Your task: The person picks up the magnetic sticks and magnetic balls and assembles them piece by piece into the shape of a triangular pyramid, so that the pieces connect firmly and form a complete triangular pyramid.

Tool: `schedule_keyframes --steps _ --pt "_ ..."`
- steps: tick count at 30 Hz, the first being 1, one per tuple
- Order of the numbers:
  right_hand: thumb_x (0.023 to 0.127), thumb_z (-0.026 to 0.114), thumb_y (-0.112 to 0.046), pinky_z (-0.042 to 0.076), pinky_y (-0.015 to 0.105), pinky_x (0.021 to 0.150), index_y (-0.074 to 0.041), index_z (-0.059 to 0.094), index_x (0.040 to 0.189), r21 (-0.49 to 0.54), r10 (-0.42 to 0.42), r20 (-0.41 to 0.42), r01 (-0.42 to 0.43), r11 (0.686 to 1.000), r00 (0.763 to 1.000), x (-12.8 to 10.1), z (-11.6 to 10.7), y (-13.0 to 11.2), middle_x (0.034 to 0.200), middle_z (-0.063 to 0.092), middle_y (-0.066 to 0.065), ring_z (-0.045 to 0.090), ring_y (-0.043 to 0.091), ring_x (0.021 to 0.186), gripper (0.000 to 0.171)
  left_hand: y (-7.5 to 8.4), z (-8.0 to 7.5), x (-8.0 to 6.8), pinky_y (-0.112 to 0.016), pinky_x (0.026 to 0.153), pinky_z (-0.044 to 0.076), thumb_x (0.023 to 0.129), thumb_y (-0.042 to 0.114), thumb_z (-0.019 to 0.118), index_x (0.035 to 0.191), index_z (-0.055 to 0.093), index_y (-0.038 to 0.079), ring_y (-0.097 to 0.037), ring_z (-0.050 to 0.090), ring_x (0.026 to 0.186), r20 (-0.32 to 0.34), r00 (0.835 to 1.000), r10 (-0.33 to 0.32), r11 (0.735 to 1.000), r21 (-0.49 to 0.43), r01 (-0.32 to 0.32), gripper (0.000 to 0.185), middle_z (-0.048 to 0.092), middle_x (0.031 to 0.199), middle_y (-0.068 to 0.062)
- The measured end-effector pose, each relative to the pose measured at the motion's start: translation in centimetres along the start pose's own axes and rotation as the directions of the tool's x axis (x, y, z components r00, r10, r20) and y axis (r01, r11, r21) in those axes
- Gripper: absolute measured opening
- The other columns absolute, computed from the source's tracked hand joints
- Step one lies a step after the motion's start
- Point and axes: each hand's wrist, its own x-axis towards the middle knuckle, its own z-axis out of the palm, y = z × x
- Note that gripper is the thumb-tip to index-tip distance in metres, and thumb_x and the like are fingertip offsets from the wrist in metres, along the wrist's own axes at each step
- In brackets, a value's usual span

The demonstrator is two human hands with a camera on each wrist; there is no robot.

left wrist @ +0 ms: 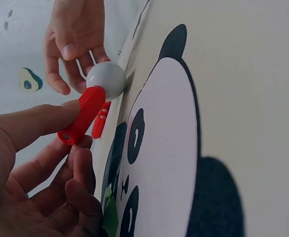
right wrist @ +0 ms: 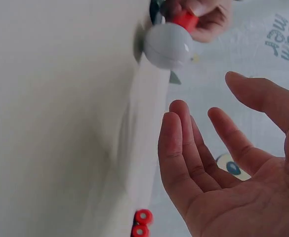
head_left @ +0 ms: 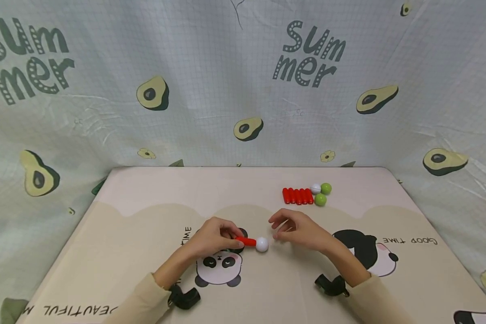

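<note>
My left hand (head_left: pixel 215 235) pinches a red rod (head_left: pixel 248 241) between thumb and fingers, just above the panda print on the table. On the rod's far end sits a white ball (head_left: pixel 262 244), and the two touch. In the left wrist view the red rod (left wrist: pixel 85 114) is ribbed, with a small round metal-looking spot on its near end; the white ball (left wrist: pixel 106 80) is smooth and glossy. To the right of the ball my right hand (head_left: pixel 301 229) hovers with nothing in it. Its fingers are spread and slightly bent, apart from the ball, as the right wrist view shows (right wrist: pixel 223 168).
Several red rods (head_left: pixel 298 196) lie side by side toward the back of the table (head_left: pixel 146 243). Beside them are a white ball (head_left: pixel 315 189) and two green balls (head_left: pixel 321 200). Behind the table hangs a printed cloth (head_left: pixel 210 67). Each wrist wears a black camera mount (head_left: pixel 185 298).
</note>
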Motion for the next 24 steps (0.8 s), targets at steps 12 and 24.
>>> schedule_keyframes --steps 12,24 --pt "0.098 0.068 -0.016 0.058 0.027 0.088 0.001 0.059 0.132 0.073 0.076 -0.134 -0.067 0.995 0.988 -1.2 -4.1 -0.5 0.127 0.062 0.028 0.069 0.032 0.103 0.039 0.0 -0.1 -0.3 -0.022 0.059 0.043 0.086 0.019 0.083 0.098 0.078 0.009 -0.015 0.061 0.068 0.098 0.995 0.024 1.000 -0.002 -0.024 0.017 0.074 0.079 -0.005" --pt "0.104 0.062 -0.022 0.058 0.023 0.088 0.003 0.055 0.134 0.080 0.081 -0.302 -0.059 0.995 0.950 -2.6 -7.7 0.2 0.130 0.060 0.026 0.072 0.022 0.101 0.040 -0.3 -0.2 -0.2 -0.022 0.062 0.047 0.086 0.017 0.083 0.100 0.077 0.008 -0.012 0.062 0.072 0.139 0.990 0.024 0.999 0.025 -0.027 0.018 0.073 0.082 -0.001"
